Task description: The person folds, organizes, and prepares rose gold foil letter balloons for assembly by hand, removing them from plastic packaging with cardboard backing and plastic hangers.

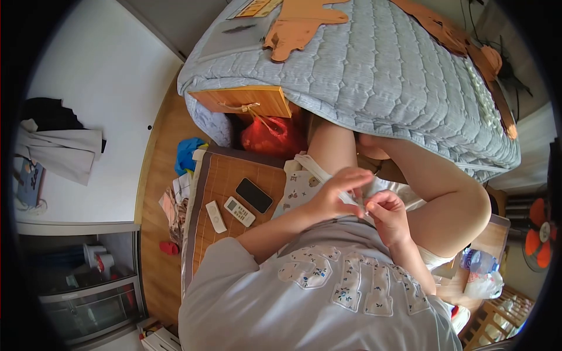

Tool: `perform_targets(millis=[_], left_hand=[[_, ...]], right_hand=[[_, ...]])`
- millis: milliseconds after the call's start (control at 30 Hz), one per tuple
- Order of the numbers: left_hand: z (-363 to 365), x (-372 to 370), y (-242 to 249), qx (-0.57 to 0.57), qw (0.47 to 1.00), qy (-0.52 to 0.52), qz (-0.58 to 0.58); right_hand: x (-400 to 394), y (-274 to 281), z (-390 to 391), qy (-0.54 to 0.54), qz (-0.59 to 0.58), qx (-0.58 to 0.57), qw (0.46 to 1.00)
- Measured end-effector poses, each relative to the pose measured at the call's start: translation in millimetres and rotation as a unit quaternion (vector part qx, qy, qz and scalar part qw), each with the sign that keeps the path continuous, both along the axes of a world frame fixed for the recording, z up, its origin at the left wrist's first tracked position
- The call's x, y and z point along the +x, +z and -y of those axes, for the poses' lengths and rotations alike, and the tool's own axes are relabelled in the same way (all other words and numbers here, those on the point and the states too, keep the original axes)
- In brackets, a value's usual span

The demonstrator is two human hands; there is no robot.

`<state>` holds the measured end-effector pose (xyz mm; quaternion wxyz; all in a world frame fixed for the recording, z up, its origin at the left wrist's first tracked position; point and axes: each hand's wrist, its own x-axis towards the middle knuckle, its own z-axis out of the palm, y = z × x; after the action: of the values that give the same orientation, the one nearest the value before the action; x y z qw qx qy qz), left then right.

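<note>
Above my lap, my left hand (336, 193) has its fingers curved round a narrow white cloth strip (316, 168), thumb toward the right. Close beside it, my right hand (389, 217) is closed in a pinch, thumb against forefinger. Something small and pale is at those fingertips, too small to name. The strip runs up and left from my left hand along the edge of a white cloth with small printed figures (298, 188), which lies over my thigh. More white fabric lies between my legs, partly hidden by the hands.
On the brown mat (199, 202) at the left lie a black phone (254, 195) and two white remotes (238, 211). Ahead stands a bed with a grey quilted cover (374, 76), with a red bag (269, 137) beneath its edge. A fan (540, 231) stands right.
</note>
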<state>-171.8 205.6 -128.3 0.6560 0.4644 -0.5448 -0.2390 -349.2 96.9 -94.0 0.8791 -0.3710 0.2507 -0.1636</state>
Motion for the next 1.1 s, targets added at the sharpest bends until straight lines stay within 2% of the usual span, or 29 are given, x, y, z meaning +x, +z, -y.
perform_targets(millis=[33,67,100,133,167,200,233,267,333,367,433,600,667,700,767,800,867,900,967,1100], left_hand=[[-4,21,-7,0.010,0.999,0.042,0.021],[-9,43,-16,0.045,0.992,0.115,-0.031],[-14,69,-30,0.079,0.976,0.186,-0.084],[-16,105,-57,0.122,0.931,0.334,-0.085],[-17,125,-62,0.128,0.876,0.424,-0.188],[-21,153,-85,0.114,0.856,0.493,-0.109],[-30,185,-125,0.148,0.825,0.542,-0.064],[-32,189,-122,0.147,0.821,0.548,-0.069],[-35,196,-109,0.336,0.764,0.551,0.030],[-34,196,-111,0.345,0.757,0.553,0.032],[-36,198,-128,0.338,0.759,0.555,0.045],[-43,182,-128,0.298,0.771,0.560,0.050],[-50,176,-124,0.251,0.809,0.531,0.007],[-54,175,-124,0.253,0.807,0.533,0.006],[-61,172,-127,0.243,0.829,0.503,-0.025],[-64,170,-126,0.244,0.829,0.503,-0.026],[-67,167,-123,0.221,0.850,0.477,-0.027],[-68,167,-124,0.221,0.851,0.475,-0.029],[-69,167,-126,0.218,0.856,0.466,-0.042],[-72,167,-126,0.225,0.861,0.452,-0.067]], right_hand=[[15,-2,0,-0.021,-0.004,-0.033,0.999],[32,-3,3,-0.018,-0.005,-0.036,0.999],[48,-4,7,-0.004,-0.037,-0.099,0.994],[66,-6,12,0.011,-0.070,-0.162,0.984],[87,-11,15,0.026,-0.045,-0.204,0.978],[109,-17,18,0.034,-0.047,-0.207,0.977],[131,-23,19,0.066,-0.043,-0.241,0.967],[156,-29,19,0.099,-0.039,-0.275,0.955],[207,-41,10,0.150,-0.082,-0.248,0.953],[230,-52,4,0.157,-0.084,-0.249,0.952],[271,-81,-10,0.088,-0.130,-0.084,0.984],[329,-151,-31,0.054,-0.120,-0.164,0.978],[340,-164,-34,0.058,-0.081,-0.448,0.888],[344,-162,-33,0.062,-0.081,-0.446,0.889],[352,-146,-28,0.221,-0.106,-0.635,0.733],[357,-132,-27,0.222,-0.106,-0.634,0.733],[367,-109,-30,0.354,-0.168,-0.774,0.498],[372,-110,-30,0.355,-0.170,-0.773,0.498],[380,-112,-30,0.430,-0.183,-0.772,0.431],[380,-106,-24,0.474,-0.217,-0.731,0.440]])
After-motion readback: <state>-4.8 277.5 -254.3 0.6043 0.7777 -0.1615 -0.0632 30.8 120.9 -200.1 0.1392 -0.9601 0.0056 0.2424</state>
